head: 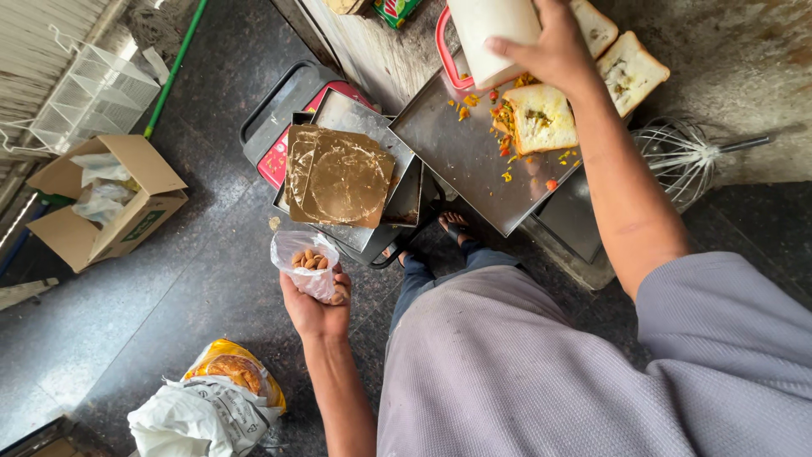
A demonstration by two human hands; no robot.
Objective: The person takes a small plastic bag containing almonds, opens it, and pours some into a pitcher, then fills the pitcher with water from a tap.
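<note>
The white container [493, 38] runs off the top edge of the view, so its upper part and what is inside cannot be made out, and the right hand [554, 46] covers one side of it. That hand is closed around the container, holding it over the far end of a steel tray [461, 156] on the counter. The left hand [317, 306] is held low over the dark floor, fingers wrapped around a small clear plastic bag [304, 261] with brown almonds showing through it. On the tray lies a slice of white bread [541, 117] spread with a chopped yellow and red filling, bits of which are scattered over the steel; two more slices [630, 69] lie beside it, partly behind the forearm. A wire whisk [689, 152] rests on the counter to the right. Left of the tray, a stack of gold cardboard sheets [338, 176] sits on another tray over a dark crate. On the floor are an open cardboard box [106, 203], a white wire rack [93, 97] and crumpled bags [207, 406].
</note>
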